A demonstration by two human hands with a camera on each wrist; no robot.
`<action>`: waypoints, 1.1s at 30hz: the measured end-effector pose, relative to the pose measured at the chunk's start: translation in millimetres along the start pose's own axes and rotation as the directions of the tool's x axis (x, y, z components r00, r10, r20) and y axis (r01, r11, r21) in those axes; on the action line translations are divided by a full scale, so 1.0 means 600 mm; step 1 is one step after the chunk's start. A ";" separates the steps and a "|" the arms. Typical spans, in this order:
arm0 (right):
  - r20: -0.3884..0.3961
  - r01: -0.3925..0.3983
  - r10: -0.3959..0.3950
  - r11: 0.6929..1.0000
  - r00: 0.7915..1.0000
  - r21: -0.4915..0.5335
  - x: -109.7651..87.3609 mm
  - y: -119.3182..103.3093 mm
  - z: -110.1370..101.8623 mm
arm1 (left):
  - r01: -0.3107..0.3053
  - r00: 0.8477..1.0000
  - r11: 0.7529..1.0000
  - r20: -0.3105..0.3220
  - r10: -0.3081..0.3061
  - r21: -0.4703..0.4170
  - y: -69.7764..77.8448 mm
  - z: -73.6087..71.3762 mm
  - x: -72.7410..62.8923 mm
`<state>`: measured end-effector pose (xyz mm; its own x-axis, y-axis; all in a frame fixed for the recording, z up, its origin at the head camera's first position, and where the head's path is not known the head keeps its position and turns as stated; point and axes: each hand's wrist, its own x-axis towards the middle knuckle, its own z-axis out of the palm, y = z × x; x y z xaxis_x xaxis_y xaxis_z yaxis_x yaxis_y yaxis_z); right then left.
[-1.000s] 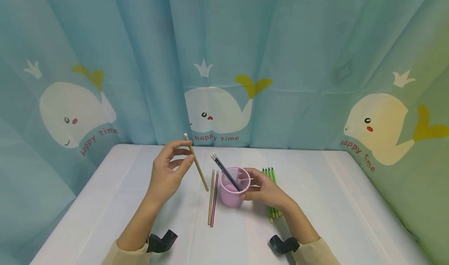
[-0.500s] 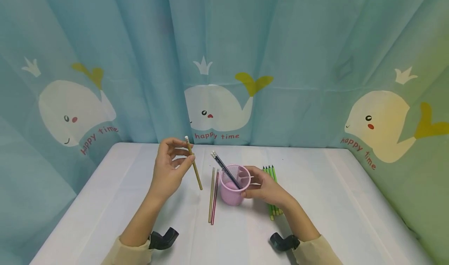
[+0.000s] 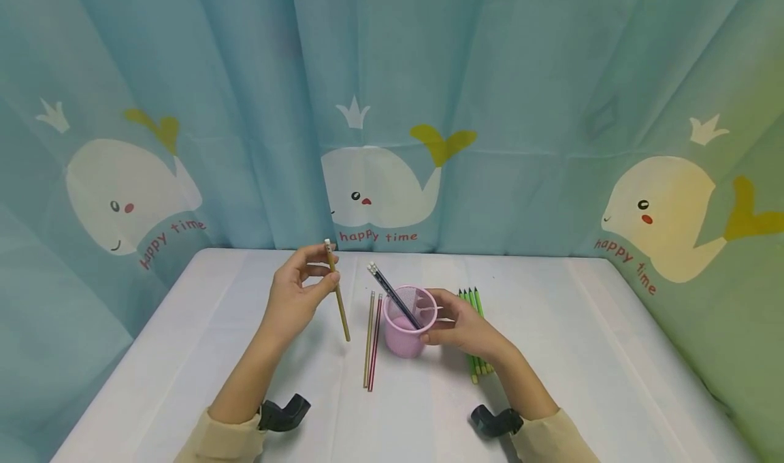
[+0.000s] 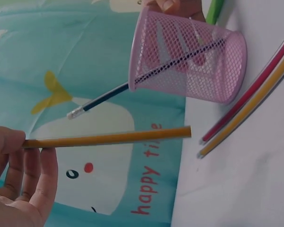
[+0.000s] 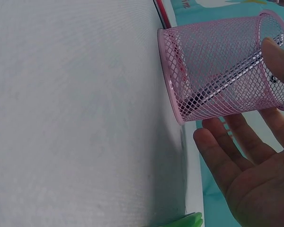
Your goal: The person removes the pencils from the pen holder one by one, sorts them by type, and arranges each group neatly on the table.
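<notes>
Between thumb and fingertips, my left hand pinches a gold-yellow pencil near its white eraser end. The pencil slants nearly upright above the table, eraser up, left of a pink mesh pencil cup. My right hand holds that cup from its right side, thumb near the rim. Dark pencils lean inside the cup, their eraser ends sticking out toward the upper left. Just left of the cup, a gold pencil and a red pencil lie side by side on the table.
Several green pencils lie on the white table to the right of the cup, partly hidden by my right hand. A blue curtain with whale prints hangs behind the table's back edge.
The pencil in my left hand has turned more upright, its lower end swinging left and away from the cup. My right hand and the cup stay in place.
</notes>
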<state>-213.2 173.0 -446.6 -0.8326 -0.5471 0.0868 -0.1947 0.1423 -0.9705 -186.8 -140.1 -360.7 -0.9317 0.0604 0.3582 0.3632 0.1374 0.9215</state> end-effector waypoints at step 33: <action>0.001 0.008 -0.008 1.000 1.000 0.009 -0.001 0.000 0.001 | 0.248 0.961 0.969 0.124 -0.249 0.023 -0.059 -0.002 0.006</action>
<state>-212.1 172.7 -446.6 -0.8304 -0.5492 0.0939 -0.1965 0.1310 -0.9717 -202.9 -146.1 -391.6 -0.9845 0.1464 0.0965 0.1213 0.1711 0.9778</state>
